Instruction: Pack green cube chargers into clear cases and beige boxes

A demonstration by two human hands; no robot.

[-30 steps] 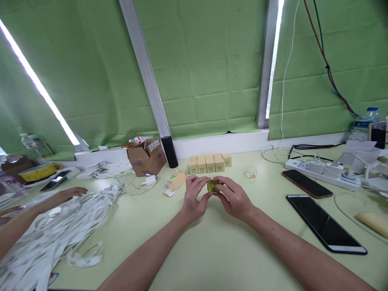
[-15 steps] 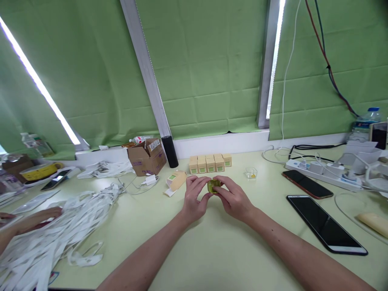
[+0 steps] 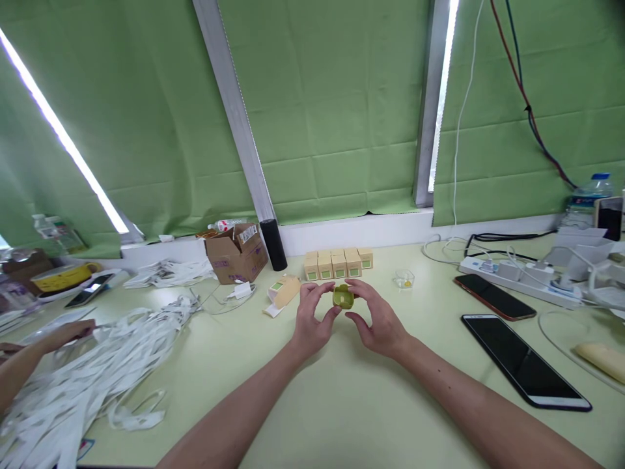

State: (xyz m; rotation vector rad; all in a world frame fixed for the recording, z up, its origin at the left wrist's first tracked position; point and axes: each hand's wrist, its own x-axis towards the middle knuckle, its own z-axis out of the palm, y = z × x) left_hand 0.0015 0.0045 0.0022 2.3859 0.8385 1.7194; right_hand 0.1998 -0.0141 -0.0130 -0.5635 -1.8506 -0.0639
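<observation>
A small olive-green hollow square case (image 3: 343, 297) is held up above the table between my hands, its open side facing me. My left hand (image 3: 312, 319) is closed on its left side, fingertips at the upper edge and thumb at the lower edge. Fingers of my right hand (image 3: 381, 319) hold the upper right edge, while the right thumb stands off below it. Behind them is a row of several small tan boxes (image 3: 338, 264) with green square labels. An opened tan box (image 3: 286, 291) lies to the left, and a small clear plastic container (image 3: 404, 279) with something yellow inside sits to the right.
Two phones (image 3: 525, 361) (image 3: 495, 296) and a white power strip (image 3: 522, 280) with cables are on the right. At left lie many white straps (image 3: 112, 365), with another person's hand (image 3: 68, 333) over them. A cardboard box (image 3: 237, 257) and black cylinder (image 3: 273, 245) stand behind.
My right thumb has drawn back out of the case, which now shows its hollow inside more fully. The other person's hand at left has shifted slightly.
</observation>
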